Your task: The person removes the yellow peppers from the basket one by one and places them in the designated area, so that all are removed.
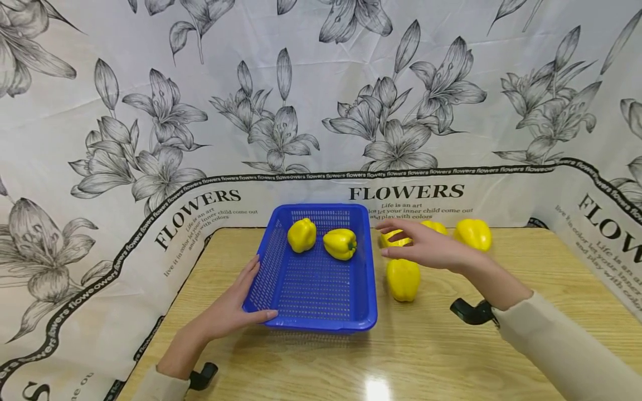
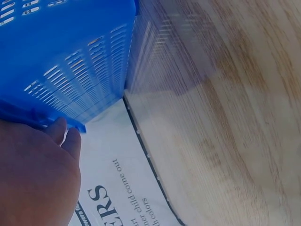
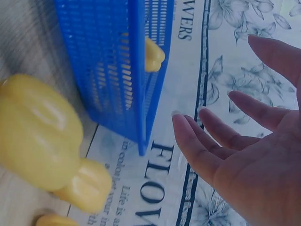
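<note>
A blue plastic basket [image 1: 321, 323] with perforated walls stands on the table. Two yellow bell peppers lie inside, one at the back left [image 1: 302, 235] and one [image 1: 340, 244] near the right wall. My left hand [image 1: 228, 312] holds the basket's front-left corner, thumb over the front rim and fingers along the left side. Just right of the basket, my right hand [image 1: 426, 245] hovers with fingers spread and nothing in them. Below it sits a yellow bell pepper [image 1: 403, 280]; another [image 1: 393, 238] is partly hidden behind the fingers. In the right wrist view the palm [image 3: 263, 165] is bare.
Behind my right hand are more yellow bell peppers, one [image 1: 434, 226] partly covered and one [image 1: 473, 234] farther right. The wooden table [image 1: 321, 367] ends at a white cloth [image 1: 301, 139] printed with flowers, which rises behind and on both sides.
</note>
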The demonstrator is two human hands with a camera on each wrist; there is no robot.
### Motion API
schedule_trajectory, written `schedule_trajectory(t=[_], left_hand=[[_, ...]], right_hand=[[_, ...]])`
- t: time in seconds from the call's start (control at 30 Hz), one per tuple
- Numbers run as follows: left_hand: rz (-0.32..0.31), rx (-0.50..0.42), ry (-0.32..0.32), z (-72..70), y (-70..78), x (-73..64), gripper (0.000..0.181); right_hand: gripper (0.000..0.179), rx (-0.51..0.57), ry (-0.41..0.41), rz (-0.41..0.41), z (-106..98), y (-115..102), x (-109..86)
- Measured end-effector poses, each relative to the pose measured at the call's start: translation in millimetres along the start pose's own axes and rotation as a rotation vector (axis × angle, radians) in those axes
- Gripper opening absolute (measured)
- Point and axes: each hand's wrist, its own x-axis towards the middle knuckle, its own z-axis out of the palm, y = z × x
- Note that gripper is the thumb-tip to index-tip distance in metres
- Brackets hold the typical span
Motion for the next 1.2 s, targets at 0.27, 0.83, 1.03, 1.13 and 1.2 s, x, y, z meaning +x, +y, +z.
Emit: schedule_trajectory(t=[0.27, 0.83, 1.03, 1.13, 1.2], left_hand=[[-0.002, -0.01, 0.003, 1.1, 1.8, 0.0, 0.117], [0.014, 0.001, 0.018, 2.2, -0.5, 1.6, 0.117], [0.019, -0.002, 0.01, 2.2, -1.0, 2.2, 0.116], [0.019, 0.006, 0.013, 1.7, -1.9, 1.1, 0.116], [0.019, 0.008, 0.015, 1.1, -2.2, 0.6, 0.116]], right_hand=[[0.059, -0.043, -0.03, -0.111, 17.9, -18.3, 35.4], [0.06, -0.141, -0.132, -0.098, 50.5, -47.5, 116.7], [0.057, -0.024, -0.133, 0.056, 56.2, -36.3, 144.6], [0.058, 0.044, -0.132, 0.136, 59.8, -32.7, 157.0], [0.059, 0.08, -0.119, 0.184, 62.4, -29.9, 164.5]])
